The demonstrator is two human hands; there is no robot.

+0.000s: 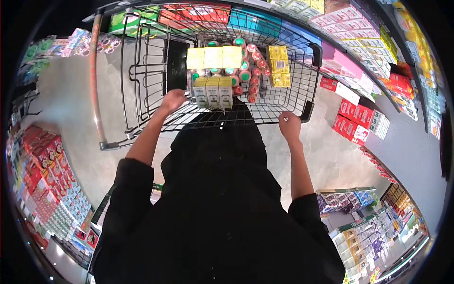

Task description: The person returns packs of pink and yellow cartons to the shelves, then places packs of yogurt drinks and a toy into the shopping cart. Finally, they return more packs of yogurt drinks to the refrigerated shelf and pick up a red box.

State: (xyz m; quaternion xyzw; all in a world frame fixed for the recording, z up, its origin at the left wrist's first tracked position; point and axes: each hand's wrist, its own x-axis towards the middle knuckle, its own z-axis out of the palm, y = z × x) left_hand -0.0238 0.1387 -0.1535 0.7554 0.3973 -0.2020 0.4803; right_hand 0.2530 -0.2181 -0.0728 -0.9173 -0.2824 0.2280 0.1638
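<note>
A black wire shopping cart (286, 101) stands in front of me, side on. My left hand (174, 100) is over its near side, with its blurred fingers pointing at the grey-and-yellow carton packs (213, 93); I cannot tell how far they are closed. My right hand (289, 126) is curled at the near top rim, close to the cart's right corner. Yellow-topped packs (213, 57) lie behind the carton packs. Bottles with green caps (244, 75) and bottles with red caps (256, 56) fill the middle. To their right rests a yellow box pack (279, 66).
Shelves with pink-and-white boxes (347, 21) run along the far right. Red cartons (352, 120) stand on the floor right of the cart. Stacked red goods (45, 151) are at the left. More display stands are low at the right, including purple packs (338, 202).
</note>
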